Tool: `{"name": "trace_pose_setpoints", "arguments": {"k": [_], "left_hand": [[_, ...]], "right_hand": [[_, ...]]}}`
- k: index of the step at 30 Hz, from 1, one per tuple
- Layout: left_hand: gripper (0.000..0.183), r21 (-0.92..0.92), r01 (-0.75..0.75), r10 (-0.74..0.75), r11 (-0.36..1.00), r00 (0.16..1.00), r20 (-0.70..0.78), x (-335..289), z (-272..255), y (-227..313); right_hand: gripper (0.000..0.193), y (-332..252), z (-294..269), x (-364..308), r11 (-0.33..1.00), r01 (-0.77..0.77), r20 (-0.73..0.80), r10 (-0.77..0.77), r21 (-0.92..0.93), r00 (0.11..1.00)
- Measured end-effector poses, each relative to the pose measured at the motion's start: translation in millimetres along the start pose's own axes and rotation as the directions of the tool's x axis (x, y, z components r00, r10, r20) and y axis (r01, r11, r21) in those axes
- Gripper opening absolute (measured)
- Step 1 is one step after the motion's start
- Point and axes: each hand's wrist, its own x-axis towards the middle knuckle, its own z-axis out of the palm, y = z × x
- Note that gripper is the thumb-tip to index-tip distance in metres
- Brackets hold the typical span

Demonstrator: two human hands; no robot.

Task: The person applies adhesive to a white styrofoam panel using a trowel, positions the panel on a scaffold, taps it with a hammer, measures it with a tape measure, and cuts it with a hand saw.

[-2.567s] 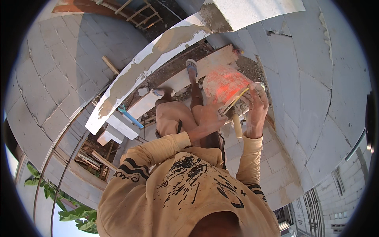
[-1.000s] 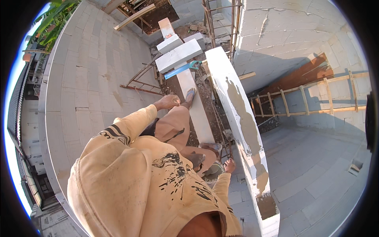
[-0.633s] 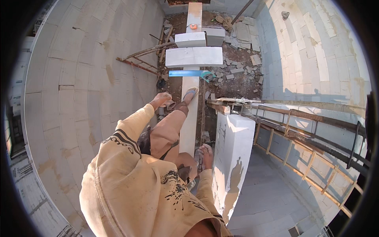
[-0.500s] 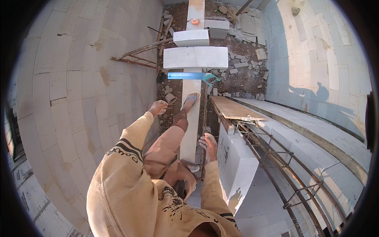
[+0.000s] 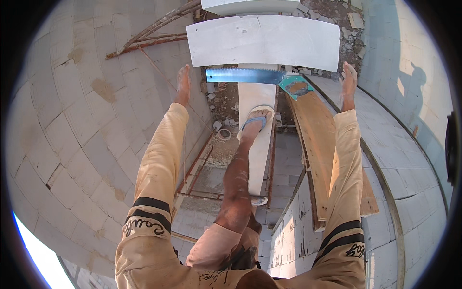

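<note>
Both hands empty, fingers extended, palms facing in, spread wide: left hand (image 5: 183,83) just off the near corner of the white block (image 5: 262,41) at its left end, right hand (image 5: 348,83) likewise at its right. No contact that I can make out. Block lies crosswise over the pale plank (image 5: 255,96). Saw (image 5: 260,77) on block's near side, teeth toward it; sandalled foot (image 5: 256,119) nearer still; second white block (image 5: 250,6) beyond. Reads as a two-handed reach; next move calls for bringing both palms evenly onto block's ends, clear of teeth.
</note>
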Motion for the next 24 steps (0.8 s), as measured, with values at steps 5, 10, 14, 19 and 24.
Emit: {"name": "trace_pose_setpoints", "arguments": {"k": [5, 10, 14, 19, 24], "left_hand": [[0.099, -0.120, 0.052, -0.034, 0.991, 0.989, 0.141, 56.2, 23.2, 1.0], [0.102, -0.243, 0.032, 0.024, 0.970, 0.974, 0.224, 97.2, 25.5, -4.1], [0.100, -0.163, -0.006, 0.043, 0.987, 0.974, 0.224, 96.4, 29.2, -5.7], [0.101, 0.324, 0.174, -0.293, 0.930, 0.882, 0.369, 63.4, -32.8, 82.9], [0.092, 0.537, 0.316, -0.548, 0.782, 0.760, 0.350, 86.2, -51.4, 147.7]], "right_hand": [[0.076, 30.7, 8.3, 44.8, 0.997, 0.024, 0.145, -0.034, 0.067, 0.989], [0.076, 34.9, 35.9, 50.7, 0.972, -0.077, 0.277, 0.012, 0.222, 0.961], [0.079, 35.7, 21.3, 52.9, 0.985, -0.075, 0.239, 0.037, 0.153, 0.970], [0.082, -55.3, -2.5, 31.1, 0.944, -0.192, 0.282, 0.267, -0.267, 0.921], [0.087, -104.8, 15.9, 62.4, 0.796, -0.282, 0.205, 0.447, -0.535, 0.871]]}}
